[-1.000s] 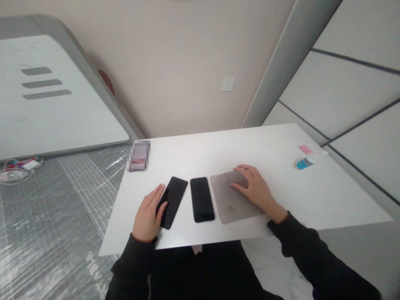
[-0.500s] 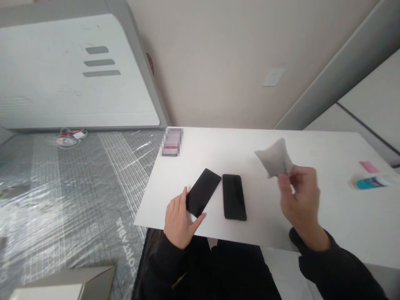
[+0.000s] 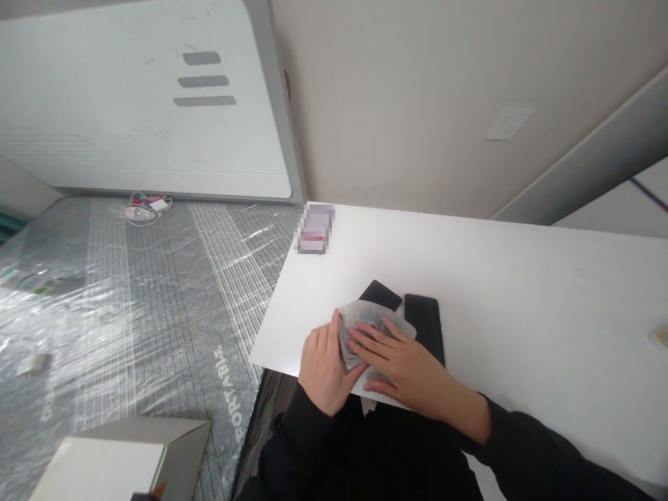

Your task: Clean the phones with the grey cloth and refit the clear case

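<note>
While both hands meet at the near edge of the smooth white table (image 3: 522,299), a pale, blocky box (image 3: 104,470) sits well to the left of the grip, and a pixelated pinkish-grey item (image 3: 316,233) lies beyond the left hand (image 3: 322,365). That hand spreads its thumb away from its fingers at the left of a thin, light-grey cloth (image 3: 389,314); whether it grips the slanted, flat black phone (image 3: 380,295) underneath, I can't tell. Out pokes that phone's far end, just beyond the cloth! Across the cloth lies the right hand (image 3: 407,365), palm down, fingers extended and parted, not pinching. Just right of those fingers, a second rectangular black phone (image 3: 425,320) lies partly hidden.
</note>
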The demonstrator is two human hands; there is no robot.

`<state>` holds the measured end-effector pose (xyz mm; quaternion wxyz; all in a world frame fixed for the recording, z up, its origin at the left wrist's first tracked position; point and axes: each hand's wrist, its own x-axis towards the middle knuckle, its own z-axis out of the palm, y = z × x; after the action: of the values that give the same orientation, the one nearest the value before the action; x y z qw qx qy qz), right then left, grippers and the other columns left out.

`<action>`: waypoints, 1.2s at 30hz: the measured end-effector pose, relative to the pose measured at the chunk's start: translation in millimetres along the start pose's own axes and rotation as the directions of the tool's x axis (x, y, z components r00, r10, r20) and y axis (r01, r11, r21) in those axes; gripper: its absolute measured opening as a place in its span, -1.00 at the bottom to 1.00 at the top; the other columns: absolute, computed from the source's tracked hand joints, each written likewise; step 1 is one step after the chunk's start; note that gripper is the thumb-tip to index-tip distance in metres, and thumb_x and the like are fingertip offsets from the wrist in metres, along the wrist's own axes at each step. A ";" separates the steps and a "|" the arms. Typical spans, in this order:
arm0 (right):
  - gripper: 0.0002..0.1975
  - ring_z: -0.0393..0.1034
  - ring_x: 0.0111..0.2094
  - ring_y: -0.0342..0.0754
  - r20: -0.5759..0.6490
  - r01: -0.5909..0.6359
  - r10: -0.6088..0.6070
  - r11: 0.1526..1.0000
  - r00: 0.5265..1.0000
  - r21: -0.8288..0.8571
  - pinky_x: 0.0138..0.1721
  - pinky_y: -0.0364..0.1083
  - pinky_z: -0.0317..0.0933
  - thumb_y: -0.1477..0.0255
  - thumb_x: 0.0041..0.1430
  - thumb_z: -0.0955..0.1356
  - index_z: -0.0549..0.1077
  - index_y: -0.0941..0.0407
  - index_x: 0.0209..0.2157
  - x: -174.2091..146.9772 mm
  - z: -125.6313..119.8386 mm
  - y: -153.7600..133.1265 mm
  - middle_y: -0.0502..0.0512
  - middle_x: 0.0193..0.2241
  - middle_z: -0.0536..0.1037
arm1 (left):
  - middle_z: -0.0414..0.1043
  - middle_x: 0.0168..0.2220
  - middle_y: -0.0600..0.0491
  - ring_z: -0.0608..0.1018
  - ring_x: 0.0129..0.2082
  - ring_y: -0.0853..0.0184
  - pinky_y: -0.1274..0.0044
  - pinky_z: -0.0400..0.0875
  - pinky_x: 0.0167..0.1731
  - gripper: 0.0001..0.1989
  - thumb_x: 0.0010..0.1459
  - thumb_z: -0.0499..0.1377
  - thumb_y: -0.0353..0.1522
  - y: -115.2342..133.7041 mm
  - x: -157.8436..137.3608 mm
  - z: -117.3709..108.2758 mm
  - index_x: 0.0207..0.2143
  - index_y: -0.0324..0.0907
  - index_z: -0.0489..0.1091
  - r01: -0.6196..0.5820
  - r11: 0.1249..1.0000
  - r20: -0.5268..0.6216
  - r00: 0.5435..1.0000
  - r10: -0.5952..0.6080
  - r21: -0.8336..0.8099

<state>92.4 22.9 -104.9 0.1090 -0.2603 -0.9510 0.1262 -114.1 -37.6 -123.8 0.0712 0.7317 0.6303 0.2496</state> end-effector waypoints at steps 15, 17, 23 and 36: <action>-0.04 0.02 0.42 0.39 -0.054 -0.215 0.211 0.973 0.976 -0.082 0.35 0.45 -0.09 -0.16 0.29 0.27 0.09 0.25 0.44 8.9 -0.3 9.4 0.41 0.41 0.15 | 0.47 0.10 -0.23 0.53 -0.01 -0.03 0.18 0.46 0.00 0.22 0.04 0.46 -0.09 1.0 3.4 -1.0 0.48 -0.20 -0.26 0.036 0.998 0.012 0.999 -0.036 -0.049; 0.11 0.01 0.43 0.35 -0.009 -0.076 0.076 0.997 0.997 -0.020 0.38 0.39 -0.08 -0.28 0.17 0.25 0.04 0.27 0.45 7.7 4.1 2.4 0.40 0.42 0.15 | 0.42 0.16 -0.26 0.53 0.04 -0.04 0.17 0.48 0.02 0.22 0.03 0.47 -0.16 1.3 3.8 -0.8 0.48 -0.18 -0.27 0.048 0.997 -0.002 0.999 -0.048 -0.064; -0.08 0.03 0.42 0.35 0.017 -0.160 0.161 0.986 0.987 -0.048 0.36 0.46 -0.15 -0.16 0.33 0.19 0.06 0.21 0.45 9.2 -0.2 13.8 0.35 0.43 0.14 | 0.23 0.33 -0.34 0.41 0.28 -0.13 0.12 0.46 0.14 0.25 -0.04 0.52 -0.19 0.6 4.2 0.1 0.48 -0.12 -0.23 0.070 0.990 -0.025 0.997 -0.074 -0.124; -0.05 -0.04 0.44 0.41 -0.012 -0.183 0.183 0.983 0.983 -0.032 0.35 0.51 -0.21 -0.18 0.33 0.16 0.06 0.25 0.45 15.8 -2.3 21.6 0.44 0.43 0.11 | 0.14 0.40 -0.35 0.32 0.35 -0.14 0.08 0.42 0.20 0.27 -0.04 0.51 -0.16 -1.5 4.2 2.0 0.49 -0.10 -0.25 0.068 0.988 -0.027 0.997 -0.072 -0.139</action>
<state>89.9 49.6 -106.9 0.0969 -0.3490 -0.9245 0.1188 -114.2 -32.9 -125.0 0.1203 0.6984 0.6378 0.3016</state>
